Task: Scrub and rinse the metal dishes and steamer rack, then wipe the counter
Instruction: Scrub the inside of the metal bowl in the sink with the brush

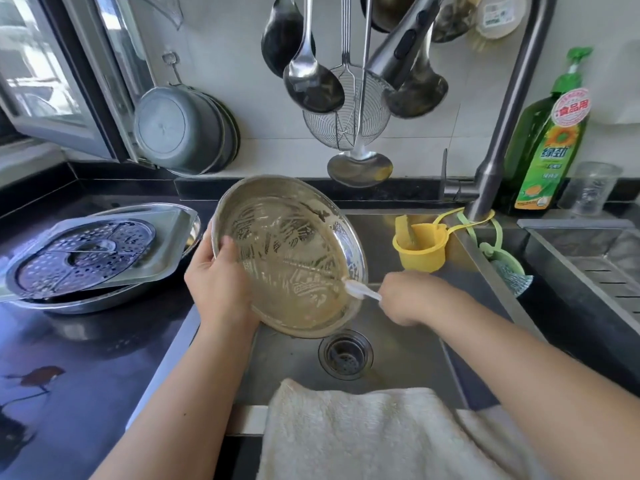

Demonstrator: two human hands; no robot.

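A round metal dish (287, 251), smeared with brownish residue and scrub marks, is tilted over the sink (398, 362). My left hand (218, 282) grips its left rim with the thumb inside. My right hand (412, 296) holds a white brush (360, 291) whose head touches the dish's lower right inner edge. On the black counter (69, 393) to the left, a perforated steamer rack (83, 251) lies on a rectangular metal tray (166, 247) stacked on a round metal dish (104, 303).
A beige towel (363, 434) drapes over the sink's front edge. The faucet (498, 133) rises at right, with a green dish soap bottle (550, 143) behind. A yellow cup (420, 247) hangs in the sink. Ladles and a wire skimmer (343, 116) hang above.
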